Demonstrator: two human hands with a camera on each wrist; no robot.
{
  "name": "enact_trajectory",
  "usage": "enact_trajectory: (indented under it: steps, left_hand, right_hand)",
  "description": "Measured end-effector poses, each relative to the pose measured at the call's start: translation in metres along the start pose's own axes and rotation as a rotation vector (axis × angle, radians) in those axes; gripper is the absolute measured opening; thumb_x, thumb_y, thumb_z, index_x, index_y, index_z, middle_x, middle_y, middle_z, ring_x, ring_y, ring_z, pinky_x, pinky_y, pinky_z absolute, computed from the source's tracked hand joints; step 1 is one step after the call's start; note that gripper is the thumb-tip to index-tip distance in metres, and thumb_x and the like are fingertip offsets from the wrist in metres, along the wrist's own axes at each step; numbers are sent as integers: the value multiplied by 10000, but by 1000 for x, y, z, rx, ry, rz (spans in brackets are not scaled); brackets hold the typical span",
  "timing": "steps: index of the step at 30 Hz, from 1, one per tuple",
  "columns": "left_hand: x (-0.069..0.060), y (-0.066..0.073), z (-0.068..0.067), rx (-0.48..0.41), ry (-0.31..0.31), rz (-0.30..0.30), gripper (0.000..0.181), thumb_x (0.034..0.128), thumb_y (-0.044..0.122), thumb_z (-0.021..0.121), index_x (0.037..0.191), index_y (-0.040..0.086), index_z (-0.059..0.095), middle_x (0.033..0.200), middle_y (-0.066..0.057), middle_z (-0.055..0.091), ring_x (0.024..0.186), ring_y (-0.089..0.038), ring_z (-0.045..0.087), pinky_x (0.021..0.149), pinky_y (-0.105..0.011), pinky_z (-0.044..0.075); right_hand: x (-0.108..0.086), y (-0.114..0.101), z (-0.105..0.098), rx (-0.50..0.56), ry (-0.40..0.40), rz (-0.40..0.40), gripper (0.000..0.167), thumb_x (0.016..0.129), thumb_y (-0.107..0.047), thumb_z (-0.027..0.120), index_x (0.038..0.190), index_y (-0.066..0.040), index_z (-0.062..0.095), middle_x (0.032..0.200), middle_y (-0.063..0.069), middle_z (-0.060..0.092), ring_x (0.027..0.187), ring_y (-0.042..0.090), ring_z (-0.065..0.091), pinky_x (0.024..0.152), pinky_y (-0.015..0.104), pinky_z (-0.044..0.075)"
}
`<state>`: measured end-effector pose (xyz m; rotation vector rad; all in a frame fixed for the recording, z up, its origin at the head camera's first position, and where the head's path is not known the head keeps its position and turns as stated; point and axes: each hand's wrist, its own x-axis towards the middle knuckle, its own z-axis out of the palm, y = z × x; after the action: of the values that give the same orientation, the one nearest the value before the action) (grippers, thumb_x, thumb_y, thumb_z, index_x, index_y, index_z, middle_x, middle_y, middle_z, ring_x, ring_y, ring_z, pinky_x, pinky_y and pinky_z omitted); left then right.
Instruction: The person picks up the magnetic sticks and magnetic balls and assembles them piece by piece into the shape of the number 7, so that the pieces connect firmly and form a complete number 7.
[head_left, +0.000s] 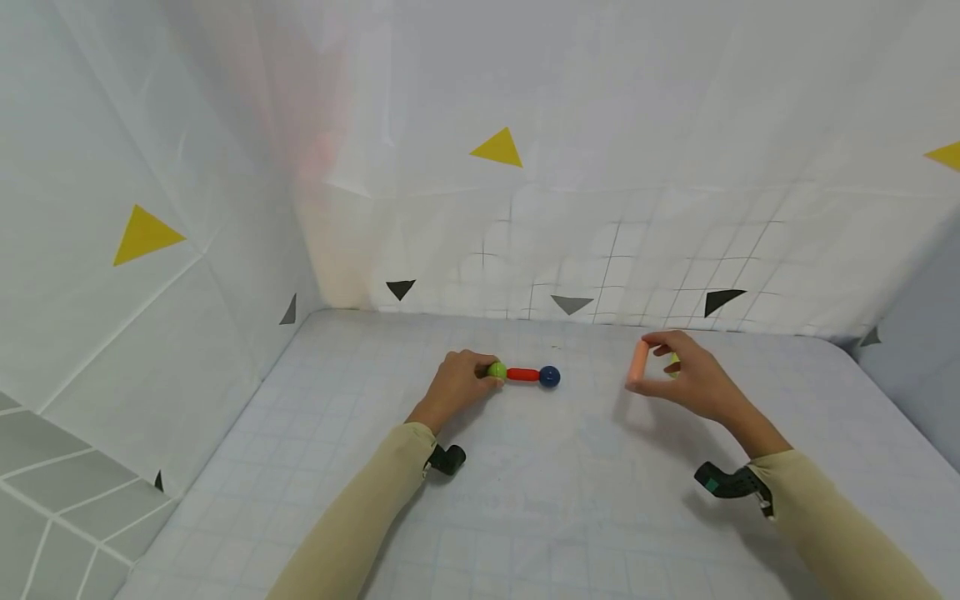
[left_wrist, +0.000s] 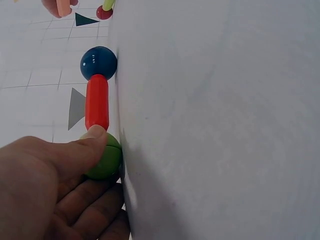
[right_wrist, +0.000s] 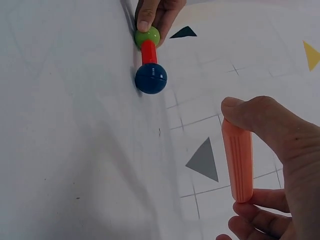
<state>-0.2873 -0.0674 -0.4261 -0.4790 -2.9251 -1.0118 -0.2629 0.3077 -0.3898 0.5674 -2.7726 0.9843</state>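
On the white table, my left hand [head_left: 455,385] pinches a green ball [left_wrist: 107,160] between thumb and fingers. A short red rod [left_wrist: 97,102] joins that ball to a dark blue ball [head_left: 550,377], making one straight piece that lies on the surface. To the right, my right hand [head_left: 697,379] holds an orange ribbed rod [right_wrist: 239,162] by its two ends, thumb at one end and fingertips at the other. The rod is raised off the table and stands apart from the blue ball.
Behind the right hand a yellow-green piece [head_left: 675,364] is mostly hidden; the left wrist view shows a red ball [left_wrist: 104,12] touching it. White sheeting with yellow triangles [head_left: 501,148] and dark ones rises behind the table and at its left.
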Motion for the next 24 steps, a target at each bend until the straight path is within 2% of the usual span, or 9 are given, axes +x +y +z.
enact_trajectory:
  steps: [13, 24]
  left_hand:
    - [1, -4, 2, -10, 1, 7, 354, 944, 200, 805, 1282, 105, 758, 1134, -28, 743, 982, -170, 610, 912, -355, 536]
    - [0, -1, 1, -7, -1, -7, 358, 939, 204, 810, 1279, 105, 760, 1150, -31, 743, 1013, -172, 620, 932, -357, 535]
  right_hand:
    - [0, -7, 11, 14, -8, -24, 840, 808, -401, 921, 1398, 45, 523, 1335, 177, 558, 1176, 376, 527, 902, 585, 532]
    - [1, -12, 21, 48, -9, -43, 823, 803, -381, 929, 1391, 39, 535, 1343, 173, 570, 1181, 402, 534, 890, 565, 550]
